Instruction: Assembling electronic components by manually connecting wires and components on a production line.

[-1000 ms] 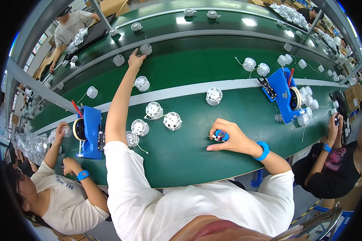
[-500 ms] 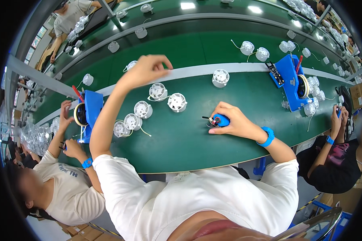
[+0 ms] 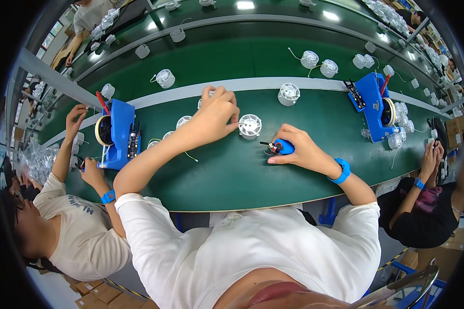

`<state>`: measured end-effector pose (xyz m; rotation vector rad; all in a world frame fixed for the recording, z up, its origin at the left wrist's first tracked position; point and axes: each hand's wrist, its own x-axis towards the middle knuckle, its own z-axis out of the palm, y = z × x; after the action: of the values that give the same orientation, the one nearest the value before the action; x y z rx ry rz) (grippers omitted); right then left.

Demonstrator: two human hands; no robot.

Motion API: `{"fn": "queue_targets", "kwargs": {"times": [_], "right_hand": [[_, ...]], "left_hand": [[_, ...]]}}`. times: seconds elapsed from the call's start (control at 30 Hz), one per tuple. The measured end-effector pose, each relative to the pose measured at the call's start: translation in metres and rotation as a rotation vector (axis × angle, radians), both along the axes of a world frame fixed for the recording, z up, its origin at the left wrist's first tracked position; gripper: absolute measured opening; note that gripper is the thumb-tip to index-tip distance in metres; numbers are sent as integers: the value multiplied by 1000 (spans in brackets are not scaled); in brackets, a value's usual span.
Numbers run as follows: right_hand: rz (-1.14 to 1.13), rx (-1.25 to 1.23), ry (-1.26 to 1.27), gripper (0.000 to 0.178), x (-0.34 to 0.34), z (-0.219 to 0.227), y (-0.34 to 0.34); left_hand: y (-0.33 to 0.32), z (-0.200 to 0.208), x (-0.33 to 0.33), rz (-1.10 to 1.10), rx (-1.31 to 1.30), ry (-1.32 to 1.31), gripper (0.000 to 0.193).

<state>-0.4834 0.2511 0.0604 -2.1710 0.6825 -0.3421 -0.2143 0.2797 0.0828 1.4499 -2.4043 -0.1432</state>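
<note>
My left hand (image 3: 217, 114) reaches across the green bench with its fingers closed at the left rim of a small white fan (image 3: 250, 126). Whether it pinches the fan's frame or its thin cord is too small to tell. My right hand (image 3: 308, 148) is wrapped around a small blue-handled tool (image 3: 284, 147) with dark prongs and a bit of red, pointing left. Another white fan (image 3: 289, 95) stands beyond, near the pale rail. More fans lie partly hidden under my left forearm, a loose cord (image 3: 192, 156) trailing from them.
Blue tape dispensers stand left (image 3: 119, 134) and right (image 3: 375, 105) on the green bench (image 3: 232, 185). Past the pale rail (image 3: 252, 84), a green belt (image 3: 232, 56) carries several white fans. Co-workers' hands work at left (image 3: 93, 172) and right (image 3: 430, 157).
My left hand has come back from over the rail to the nearer fan, which has shifted right. A fan on the belt is uncovered. My right hand keeps the tool nearly in place.
</note>
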Motion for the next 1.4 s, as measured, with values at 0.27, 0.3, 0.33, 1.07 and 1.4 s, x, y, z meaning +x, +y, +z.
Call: {"fn": "queue_targets", "kwargs": {"times": [0.27, 0.3, 0.33, 1.07, 1.4], "right_hand": [[97, 49, 35, 42, 9, 4, 14], [117, 51, 38, 43, 10, 6, 15], [136, 53, 40, 44, 12, 6, 16], [395, 74, 194, 50, 22, 25, 31], [197, -28, 169, 48, 8, 19, 42]], "left_hand": [[16, -4, -13, -52, 90, 62, 17], [19, -4, -10, -41, 86, 45, 17], [22, -4, -6, -30, 83, 27, 17], [39, -21, -20, -14, 884, 642, 15], [31, -26, -29, 70, 1267, 965, 18]]}}
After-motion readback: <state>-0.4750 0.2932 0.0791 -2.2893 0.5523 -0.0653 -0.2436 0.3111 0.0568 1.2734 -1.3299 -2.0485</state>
